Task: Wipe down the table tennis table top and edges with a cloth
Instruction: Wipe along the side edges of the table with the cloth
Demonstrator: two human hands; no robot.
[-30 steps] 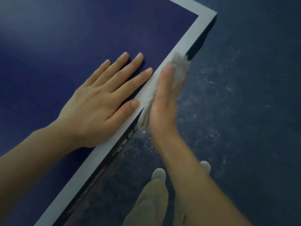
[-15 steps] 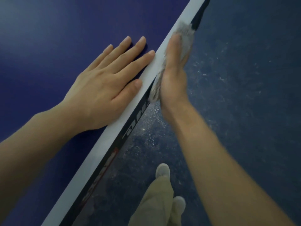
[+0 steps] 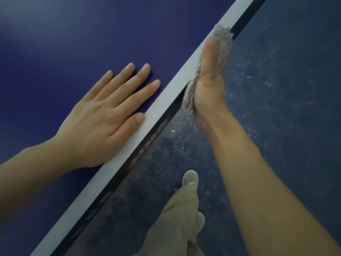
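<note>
The table [image 3: 92, 34] ended at a white border strip [image 3: 166, 100], with open floor [image 3: 276, 108] beyond. The left hand [image 3: 103, 119] lay flat, fingers straight and slightly spread, while the right hand [image 3: 208, 82], fingers straight and together, pressed the grey cloth [image 3: 222, 36] against the table's side edge, cloth between palm and edge.

One tabletop [image 3: 73, 43]; on it one hand [image 3: 103, 119], against its edge one hand [image 3: 208, 85] and one cloth [image 3: 222, 36]; beside it, two shoes [image 3: 190, 179].

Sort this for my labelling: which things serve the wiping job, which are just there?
Job: cloth, right hand pressing it to the table edge, table top, left hand flat on it.
Just there: floor, shoes, trousers.
</note>
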